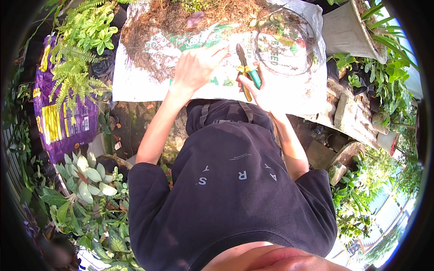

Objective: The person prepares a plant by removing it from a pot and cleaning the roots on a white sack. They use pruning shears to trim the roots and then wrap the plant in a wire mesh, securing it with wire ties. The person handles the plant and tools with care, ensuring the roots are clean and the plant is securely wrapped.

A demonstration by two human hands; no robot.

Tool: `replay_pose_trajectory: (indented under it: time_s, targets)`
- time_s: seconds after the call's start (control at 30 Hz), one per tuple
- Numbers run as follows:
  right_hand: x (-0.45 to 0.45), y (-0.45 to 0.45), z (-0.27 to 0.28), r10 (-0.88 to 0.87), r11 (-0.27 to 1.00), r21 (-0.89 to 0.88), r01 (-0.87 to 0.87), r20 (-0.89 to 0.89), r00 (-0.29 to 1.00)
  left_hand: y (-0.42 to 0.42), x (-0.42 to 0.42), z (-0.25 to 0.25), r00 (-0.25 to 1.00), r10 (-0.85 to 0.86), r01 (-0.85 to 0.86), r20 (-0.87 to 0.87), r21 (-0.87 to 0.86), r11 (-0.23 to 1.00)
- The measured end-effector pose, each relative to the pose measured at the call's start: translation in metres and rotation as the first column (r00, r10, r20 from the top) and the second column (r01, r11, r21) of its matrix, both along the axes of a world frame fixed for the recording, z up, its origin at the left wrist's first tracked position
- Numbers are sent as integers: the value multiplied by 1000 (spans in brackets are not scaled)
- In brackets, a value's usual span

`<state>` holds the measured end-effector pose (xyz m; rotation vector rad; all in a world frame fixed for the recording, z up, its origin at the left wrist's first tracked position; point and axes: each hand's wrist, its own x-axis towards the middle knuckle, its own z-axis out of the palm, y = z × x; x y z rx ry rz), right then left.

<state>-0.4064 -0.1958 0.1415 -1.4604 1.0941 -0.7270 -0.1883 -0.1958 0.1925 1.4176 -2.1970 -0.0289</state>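
Observation:
My right hand grips pliers with green and yellow handles, the metal jaws pointing away from me. The jaws look closed or nearly so. To their left, my left hand is held palm down over a white woven sack, its thumb and fingertips drawn together near the jaws. Glare hides whether anything thin sits between those fingertips. A loose coil of thin dark wire lies on the sack beyond my right hand. Brown plant fibre is spread over the sack's far and left parts.
A purple printed bag stands at the left behind fern fronds. A pale planter is at the far right, above stone blocks. Leafy plants crowd both sides. A dry purplish leaf lies on the fibre.

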Motion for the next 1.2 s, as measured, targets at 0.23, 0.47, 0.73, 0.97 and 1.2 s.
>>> replay_pose_trajectory:
  time_s: [0.23, 0.47, 0.73, 0.97, 1.2]
  targets:
    - [7, 0, 3, 44, 936, 349, -43, 5, 999, -2, 0, -6, 1000, -22, 22, 22, 0, 1000]
    - [-12, -43, -54, 16, 916, 401, 2, -42, 999, -1, 2, -8, 999, 11, -12, 45, 19, 1000]
    - [12, -74, -164, -79, 951, -234, -201, -816, 573, 0, 0, -12, 997, -51, 51, 56, 12, 999]
    - [1, -73, -142, -58, 948, -274, -162, -651, 757, 1, -5, -11, 993, -67, 67, 99, 2, 998]
    - [2, -52, -142, -62, 874, -317, -368, -825, 561, 3, -11, -13, 994, -78, 78, 78, -4, 997]
